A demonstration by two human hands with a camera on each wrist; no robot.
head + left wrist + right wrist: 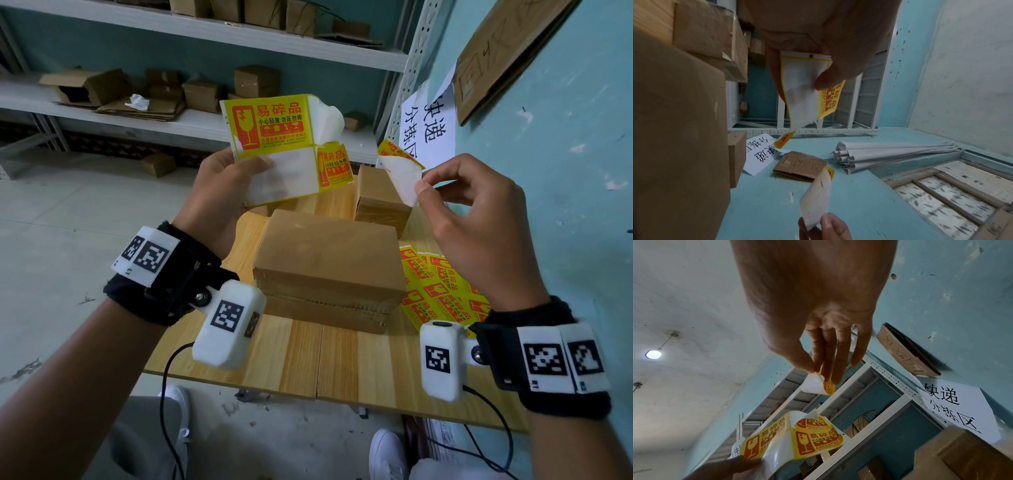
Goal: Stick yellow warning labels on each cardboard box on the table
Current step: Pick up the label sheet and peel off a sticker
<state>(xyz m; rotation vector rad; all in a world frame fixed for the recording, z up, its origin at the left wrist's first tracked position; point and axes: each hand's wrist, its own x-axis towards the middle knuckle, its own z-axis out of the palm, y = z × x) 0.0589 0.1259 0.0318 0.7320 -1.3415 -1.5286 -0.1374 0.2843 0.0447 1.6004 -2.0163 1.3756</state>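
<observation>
Above a wooden bench (pixel 339 359), the left hand (pixel 219 195) gripped a partly peeled label sheet (pixel 274 137). The right hand (pixel 479 219) pinched one peeled yellow label (pixel 400 171) between its fingers (pixel 424 186). Two closed cardboard boxes (pixel 329 267) sat below, more label sheets (pixel 438 291) just beside them.

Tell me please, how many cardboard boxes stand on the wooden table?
2 clearly. The big box sits mid-table; a smaller box stands behind it, toward the wall. The label sheet in the left hand may hide another.
</observation>
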